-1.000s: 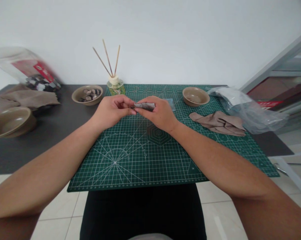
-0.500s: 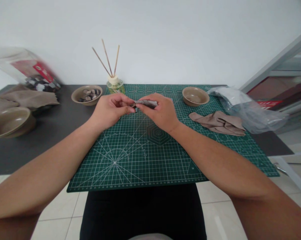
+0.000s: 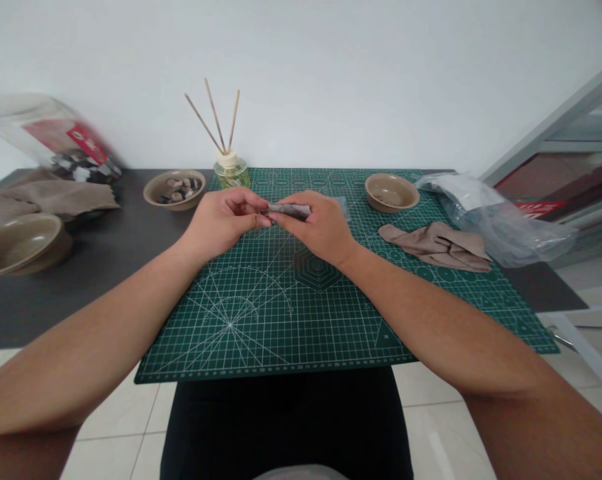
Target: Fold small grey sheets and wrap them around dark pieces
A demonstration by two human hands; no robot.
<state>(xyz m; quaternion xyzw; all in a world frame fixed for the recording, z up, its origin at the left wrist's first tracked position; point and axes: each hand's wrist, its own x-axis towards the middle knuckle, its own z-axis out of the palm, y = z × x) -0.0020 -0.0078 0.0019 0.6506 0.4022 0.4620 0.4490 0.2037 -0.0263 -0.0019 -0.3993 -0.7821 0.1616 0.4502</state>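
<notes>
Over the green cutting mat (image 3: 291, 333), my two hands meet at the fingertips. My right hand (image 3: 323, 223) is closed on a folded grey cloth (image 3: 297, 211), which sticks out between thumb and fingers. The thumb and forefinger of my left hand (image 3: 225, 217) pinch a small dark piece (image 3: 267, 212), mostly hidden by the fingertips. The cloth's left end touches or nearly touches that piece. Behind my left hand, a brown bowl (image 3: 153, 196) contains several small dark-edged round slices (image 3: 179, 189).
A reed diffuser (image 3: 231, 170) stands behind my hands. To the right are another bowl (image 3: 393, 200), a crumpled brown cloth (image 3: 435, 247) and a clear plastic bag (image 3: 505, 220). On the left lie a bowl (image 3: 23, 247), a brown cloth (image 3: 51, 197) and a clear bag of dark pieces (image 3: 78, 163).
My right hand and the grey cloth have shifted slightly left and down against the small piece. Less of the small piece shows now. My left hand stays nearly in place.
</notes>
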